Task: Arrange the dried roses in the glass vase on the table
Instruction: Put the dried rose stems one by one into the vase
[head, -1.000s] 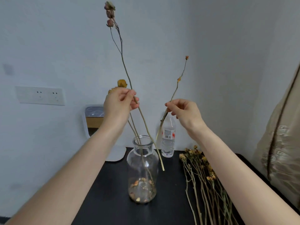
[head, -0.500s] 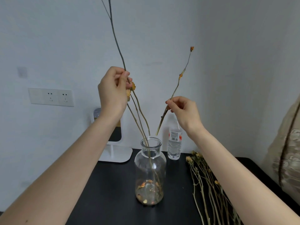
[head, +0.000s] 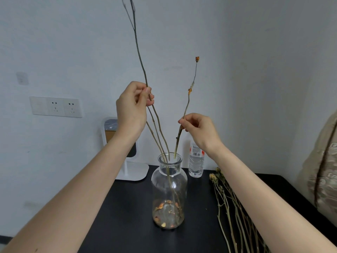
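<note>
Black table (head: pixel 127 216) nearest me bears loose roses (head: pixel 231 207) at right and a glass vase (head: pixel 169 190). Above it, my left hand (head: pixel 132 108) pinches three stems (head: pixel 156 132); my right hand (head: pixel 198 130) pinches one stem (head: pixel 187 105), tip at the vase mouth.

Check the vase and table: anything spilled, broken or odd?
Loose dried petals litter the bottom of the glass vase, apparently shed from the roses. The vase stands upright and intact; nothing looks spilled on the table.

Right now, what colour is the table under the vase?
Black table, seen from the head camera.
</note>
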Tool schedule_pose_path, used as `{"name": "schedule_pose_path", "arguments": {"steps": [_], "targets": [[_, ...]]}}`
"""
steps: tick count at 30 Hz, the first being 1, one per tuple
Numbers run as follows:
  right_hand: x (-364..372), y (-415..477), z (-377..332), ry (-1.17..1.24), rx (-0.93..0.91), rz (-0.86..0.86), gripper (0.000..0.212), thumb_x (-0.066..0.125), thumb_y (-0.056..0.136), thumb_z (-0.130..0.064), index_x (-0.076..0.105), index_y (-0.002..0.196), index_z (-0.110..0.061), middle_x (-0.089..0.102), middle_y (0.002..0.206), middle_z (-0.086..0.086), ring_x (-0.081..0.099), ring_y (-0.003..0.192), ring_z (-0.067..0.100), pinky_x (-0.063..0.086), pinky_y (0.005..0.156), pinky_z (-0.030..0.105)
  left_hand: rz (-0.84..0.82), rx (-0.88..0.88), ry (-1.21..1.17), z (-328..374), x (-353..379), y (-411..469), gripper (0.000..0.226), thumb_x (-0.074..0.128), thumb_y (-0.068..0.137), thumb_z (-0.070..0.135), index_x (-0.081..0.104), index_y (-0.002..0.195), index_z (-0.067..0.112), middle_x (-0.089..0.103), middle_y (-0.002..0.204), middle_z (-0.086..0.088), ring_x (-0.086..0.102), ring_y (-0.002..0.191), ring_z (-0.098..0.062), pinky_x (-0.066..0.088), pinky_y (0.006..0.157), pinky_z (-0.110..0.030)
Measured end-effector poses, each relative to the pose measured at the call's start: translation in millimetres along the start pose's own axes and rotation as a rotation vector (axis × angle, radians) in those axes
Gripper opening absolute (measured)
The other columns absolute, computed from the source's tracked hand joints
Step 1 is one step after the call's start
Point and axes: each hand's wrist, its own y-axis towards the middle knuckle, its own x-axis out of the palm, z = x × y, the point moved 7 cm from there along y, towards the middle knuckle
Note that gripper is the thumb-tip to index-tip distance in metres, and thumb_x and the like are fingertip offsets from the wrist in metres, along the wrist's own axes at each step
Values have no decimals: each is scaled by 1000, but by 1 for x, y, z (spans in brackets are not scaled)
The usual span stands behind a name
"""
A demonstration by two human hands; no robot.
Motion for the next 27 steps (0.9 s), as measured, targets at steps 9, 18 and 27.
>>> {"name": "schedule_pose_path", "arguments": {"steps": [9,18,27], "targets": [[16,-9,14,-42,27,-114,15,60,89,-20,69,90,-7,70,91,18,56,76,18,50,82,38,-165,-117,60,-33,13,-24,13,53,93,13,57,84,21,63,74,6,65,67,-5,55,71,-20],[28,-18,31,-97,5,-223,6,61,88,-13,64,83,-13,68,77,1,64,78,15,47,73,17,-349,-299,187,-67,27,-64,8,59,88,15,63,82,18,67,75,7,67,69,-3,52,71,-16],[40,-22,41,-221,-41,-319,12,65,86,-23,69,80,-13,57,65,-16,51,56,-9,38,55,2,-363,-274,465,-78,23,-82,11,66,83,21,72,89,13,60,74,8,53,66,2,36,53,-4]]}}
